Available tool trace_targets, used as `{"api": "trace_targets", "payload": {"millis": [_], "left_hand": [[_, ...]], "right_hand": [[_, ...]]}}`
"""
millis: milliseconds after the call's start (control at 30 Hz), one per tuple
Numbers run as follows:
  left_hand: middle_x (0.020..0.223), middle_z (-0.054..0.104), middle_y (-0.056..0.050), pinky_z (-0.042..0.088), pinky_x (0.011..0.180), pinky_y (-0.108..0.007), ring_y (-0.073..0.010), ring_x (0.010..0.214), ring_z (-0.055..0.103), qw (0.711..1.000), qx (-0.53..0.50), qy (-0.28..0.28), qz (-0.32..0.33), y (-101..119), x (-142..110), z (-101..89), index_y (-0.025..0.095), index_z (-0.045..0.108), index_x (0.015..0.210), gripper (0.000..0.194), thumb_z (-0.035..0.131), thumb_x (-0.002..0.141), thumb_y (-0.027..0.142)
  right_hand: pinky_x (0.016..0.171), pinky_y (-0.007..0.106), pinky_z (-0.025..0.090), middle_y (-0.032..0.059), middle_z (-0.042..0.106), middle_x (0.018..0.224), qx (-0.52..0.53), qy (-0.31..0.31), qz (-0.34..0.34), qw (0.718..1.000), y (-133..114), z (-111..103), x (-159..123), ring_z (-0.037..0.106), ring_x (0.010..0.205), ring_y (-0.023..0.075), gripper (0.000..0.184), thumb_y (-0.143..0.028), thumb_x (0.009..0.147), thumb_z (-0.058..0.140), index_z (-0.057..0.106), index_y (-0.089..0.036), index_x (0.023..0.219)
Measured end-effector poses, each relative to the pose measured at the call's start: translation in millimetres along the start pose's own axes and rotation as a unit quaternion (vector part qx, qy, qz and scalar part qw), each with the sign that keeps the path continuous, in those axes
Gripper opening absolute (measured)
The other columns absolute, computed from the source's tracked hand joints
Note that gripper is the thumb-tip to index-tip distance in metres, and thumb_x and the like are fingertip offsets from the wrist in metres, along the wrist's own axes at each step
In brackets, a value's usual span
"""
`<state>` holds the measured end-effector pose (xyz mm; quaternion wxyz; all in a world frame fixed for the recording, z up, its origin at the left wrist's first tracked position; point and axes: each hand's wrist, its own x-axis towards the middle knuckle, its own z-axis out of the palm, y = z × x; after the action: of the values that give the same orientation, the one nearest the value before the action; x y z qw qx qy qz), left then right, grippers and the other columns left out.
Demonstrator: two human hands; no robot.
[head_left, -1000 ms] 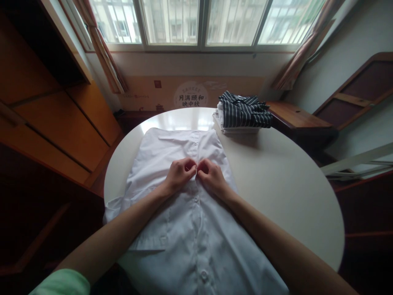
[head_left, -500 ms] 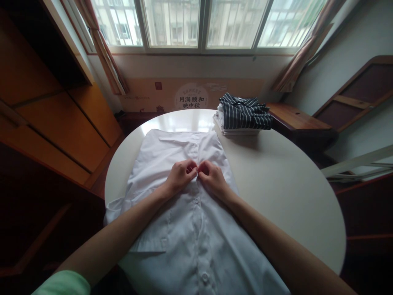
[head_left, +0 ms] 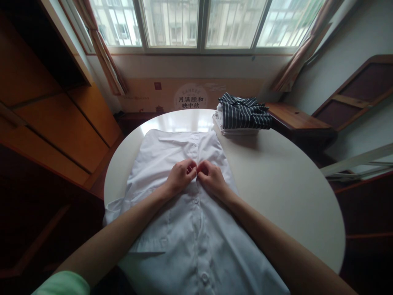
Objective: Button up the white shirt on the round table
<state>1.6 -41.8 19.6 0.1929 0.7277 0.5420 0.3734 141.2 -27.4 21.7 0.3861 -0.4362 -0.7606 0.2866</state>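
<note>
A white button-up shirt [head_left: 178,229] lies front up across the left part of the table, with its button strip running away from me down the middle. Over that strip, my left hand [head_left: 181,174] and my right hand [head_left: 211,176] meet, fingertips pinched on the fabric. Between the fingertips, the button and buttonhole are hidden. Nearer me, one button [head_left: 195,201] shows just below my hands and another button [head_left: 204,278] sits close to the bottom of the view. A chest pocket lies under my left forearm.
A round white table [head_left: 282,176] carries the shirt. At its far right edge, a folded stack of clothes has a black striped garment [head_left: 242,112] on top. Behind it stands a wooden stool or bench [head_left: 301,116]. Orange cabinets [head_left: 64,127] line the left, and a window [head_left: 201,24] is ahead.
Both hands keep their pinch at the same spot on the button strip, with only very slight finger movement. The shirt and the stack lie as before.
</note>
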Motion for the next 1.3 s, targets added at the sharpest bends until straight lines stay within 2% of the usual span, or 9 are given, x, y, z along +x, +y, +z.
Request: {"api": "trace_targets", "payload": {"millis": [1000, 1300], "left_hand": [[0.069, 0.06, 0.0, 0.043, 0.058, -0.021, -0.0103, 0.061, 0.053, 1.0, 0.0, -0.01, -0.006, 1.7, 0.8, -2.0, 0.016, 0.057, 0.077, 0.011, 0.049, 0.075, 0.024], [0.072, 0.059, 0.0, 0.041, 0.061, -0.021, -0.0109, 0.064, 0.053, 0.998, 0.033, -0.048, 0.023, 5.8, -0.5, -8.5, 0.016, 0.056, 0.08, 0.011, 0.048, 0.077, 0.024]], "right_hand": [[0.059, 0.024, 0.037, -0.0004, 0.056, 0.064, -0.028, 0.009, -0.026, 0.999, -0.3, 1.3, -1.5, 0.049, 0.059, 0.0118, 0.008, -0.012, 0.067, 0.046, 0.051, -0.018, 0.066], [0.06, 0.025, 0.037, 0.0001, 0.055, 0.064, -0.043, 0.007, -0.022, 0.999, -1.2, 0.2, -1.5, 0.049, 0.059, 0.0123, 0.007, -0.012, 0.066, 0.046, 0.05, -0.018, 0.066]]}}
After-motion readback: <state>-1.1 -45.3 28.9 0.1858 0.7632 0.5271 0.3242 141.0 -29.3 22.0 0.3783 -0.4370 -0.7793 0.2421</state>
